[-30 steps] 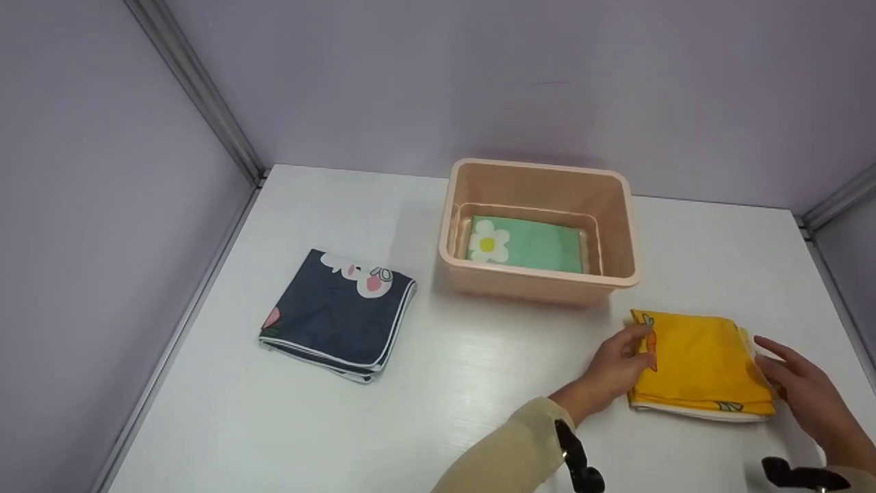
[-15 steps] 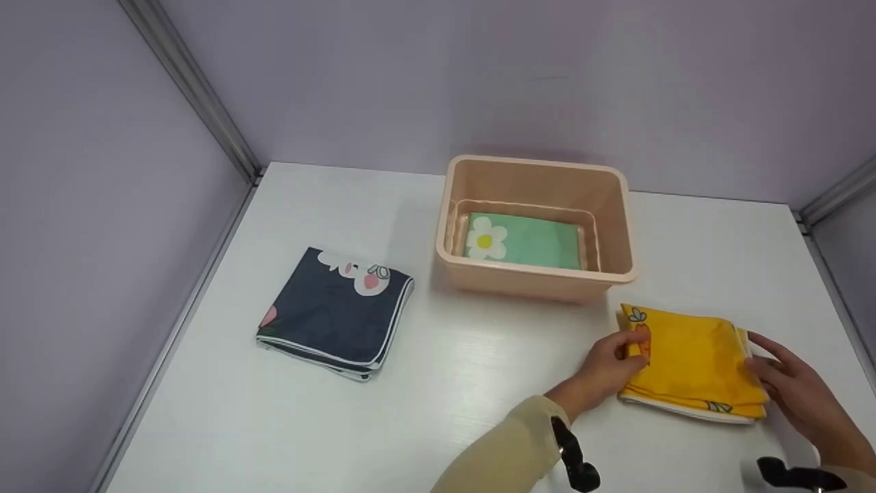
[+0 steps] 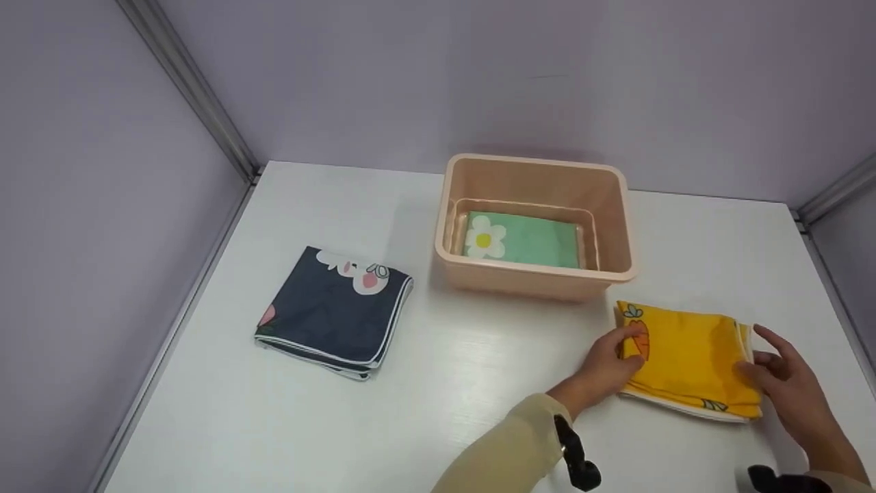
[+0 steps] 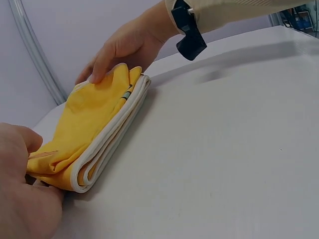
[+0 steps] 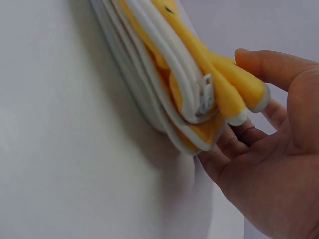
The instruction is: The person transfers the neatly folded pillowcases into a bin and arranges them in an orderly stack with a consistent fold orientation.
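- On the right side of the white table (image 3: 383, 424), nearer than the peach bin (image 3: 527, 286) and a little to its right: folded yellow cloth (image 3: 684, 356), gripped at both ends
- At its left edge, pinched by the left hand (image 3: 602, 366), finger and thumb over a printed carrot (image 3: 641, 342), part of the grip tucked under the fold in the left wrist view
- At its right edge, pinched by the right hand (image 3: 794, 390), thumb on top, other fingers beyond the edge and partly hidden behind the layers
- Along the near side, several stacked layers with white edging (image 4: 112, 137); cannot tell whether slightly raised or fully resting on the table
- Inside the bin, flat on the bottom: green cloth (image 3: 540, 241) with a white flower (image 3: 485, 237), yellow at its centre
- Left of the bin, well apart from both hands: folded navy cloth (image 3: 332, 311), white-edged, printed with a white and pink figure (image 3: 369, 279)
- Above the left wrist, beige sleeve (image 3: 503, 445) and black strap (image 3: 575, 455)
- Behind the bin, pale lilac wall (image 3: 410, 82)
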